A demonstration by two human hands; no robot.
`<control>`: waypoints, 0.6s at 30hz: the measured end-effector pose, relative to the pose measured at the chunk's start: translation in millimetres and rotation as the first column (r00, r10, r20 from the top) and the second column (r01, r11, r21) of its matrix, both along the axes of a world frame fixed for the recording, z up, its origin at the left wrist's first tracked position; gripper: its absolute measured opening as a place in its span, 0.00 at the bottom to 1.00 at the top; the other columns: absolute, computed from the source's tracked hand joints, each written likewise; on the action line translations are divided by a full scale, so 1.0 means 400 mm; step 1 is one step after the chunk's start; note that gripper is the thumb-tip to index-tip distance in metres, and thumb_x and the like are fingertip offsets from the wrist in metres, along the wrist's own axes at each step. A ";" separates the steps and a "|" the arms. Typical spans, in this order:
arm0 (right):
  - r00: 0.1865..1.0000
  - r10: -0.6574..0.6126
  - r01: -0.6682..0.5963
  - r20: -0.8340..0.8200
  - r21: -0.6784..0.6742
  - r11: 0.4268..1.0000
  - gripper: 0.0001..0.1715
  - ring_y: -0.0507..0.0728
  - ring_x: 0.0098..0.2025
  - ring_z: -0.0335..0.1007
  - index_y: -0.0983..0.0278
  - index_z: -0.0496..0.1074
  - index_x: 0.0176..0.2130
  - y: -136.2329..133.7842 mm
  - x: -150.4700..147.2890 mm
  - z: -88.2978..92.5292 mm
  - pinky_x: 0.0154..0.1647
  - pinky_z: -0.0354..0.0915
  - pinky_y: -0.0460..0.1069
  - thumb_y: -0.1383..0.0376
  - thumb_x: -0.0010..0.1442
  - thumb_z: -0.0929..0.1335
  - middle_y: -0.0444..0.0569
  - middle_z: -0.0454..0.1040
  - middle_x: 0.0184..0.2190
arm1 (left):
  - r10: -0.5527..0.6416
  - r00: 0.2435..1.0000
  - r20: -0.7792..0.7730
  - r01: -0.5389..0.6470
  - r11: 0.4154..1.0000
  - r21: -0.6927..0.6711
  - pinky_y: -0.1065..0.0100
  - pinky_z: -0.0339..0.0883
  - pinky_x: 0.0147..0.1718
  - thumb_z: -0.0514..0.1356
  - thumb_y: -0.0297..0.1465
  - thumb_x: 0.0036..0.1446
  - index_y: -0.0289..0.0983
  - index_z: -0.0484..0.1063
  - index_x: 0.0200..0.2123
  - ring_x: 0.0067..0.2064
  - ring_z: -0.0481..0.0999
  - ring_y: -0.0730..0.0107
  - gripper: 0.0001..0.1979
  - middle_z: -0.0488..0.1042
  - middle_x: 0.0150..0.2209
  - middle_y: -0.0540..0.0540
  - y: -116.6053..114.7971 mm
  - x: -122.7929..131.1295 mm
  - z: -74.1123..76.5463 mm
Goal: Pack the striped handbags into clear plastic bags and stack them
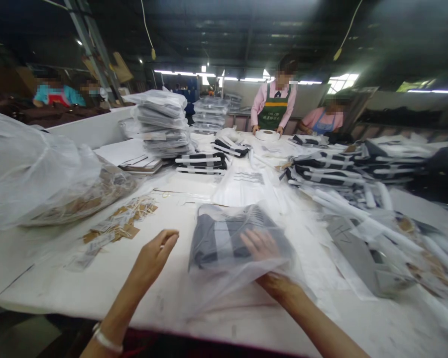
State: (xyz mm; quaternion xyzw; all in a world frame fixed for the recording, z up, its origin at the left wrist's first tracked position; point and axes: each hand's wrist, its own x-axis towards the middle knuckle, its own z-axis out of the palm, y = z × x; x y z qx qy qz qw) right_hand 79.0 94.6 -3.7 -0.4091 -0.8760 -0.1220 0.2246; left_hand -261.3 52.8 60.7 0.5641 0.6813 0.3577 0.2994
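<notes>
A dark folded garment with a pale band around it lies inside a clear plastic bag on the table before me. My right hand reaches in through the bag's near opening. Its fingers are spread flat over the garment, seen through the film. Left of the bag, my left hand hovers apart from it, fingers curled in toward the thumb, with nothing visible in them. Several brown and white tags with strings lie in a loose heap beyond my left hand.
Stacks of bagged garments rise at the back left. Banded dark garments lie mid-table, with more piled right. A large plastic bag bulges at left. A person in a green apron handles a white roll across the table.
</notes>
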 end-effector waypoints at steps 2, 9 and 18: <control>0.996 -0.064 0.065 0.066 -0.014 0.998 0.27 0.67 0.54 0.66 0.60 0.68 0.58 0.020 0.015 -0.026 0.55 0.60 0.61 0.59 0.60 0.68 0.56 0.72 0.55 | 0.066 0.994 0.082 -0.056 0.991 -0.121 0.65 0.70 0.43 0.51 0.47 0.62 0.40 0.71 0.43 0.48 0.75 0.60 0.19 0.76 0.46 0.44 0.136 0.035 0.000; 0.999 -0.010 0.004 0.048 0.123 0.992 0.10 0.59 0.35 0.69 0.59 0.74 0.43 -0.016 0.018 -0.056 0.38 0.62 0.53 0.68 0.62 0.65 0.49 0.76 0.35 | 0.122 0.976 0.180 -0.075 0.966 -0.248 0.57 0.73 0.42 0.58 0.40 0.64 0.35 0.70 0.49 0.44 0.76 0.64 0.17 0.74 0.47 0.43 0.473 0.169 -0.071; 0.988 0.150 -0.148 0.042 -0.031 0.988 0.14 0.58 0.35 0.71 0.62 0.74 0.39 -0.075 0.002 0.114 0.36 0.69 0.52 0.71 0.63 0.60 0.50 0.75 0.32 | 0.197 0.961 0.192 -0.152 0.962 -0.226 0.58 0.74 0.41 0.58 0.39 0.64 0.35 0.69 0.51 0.44 0.76 0.64 0.17 0.73 0.48 0.42 0.477 0.118 -0.096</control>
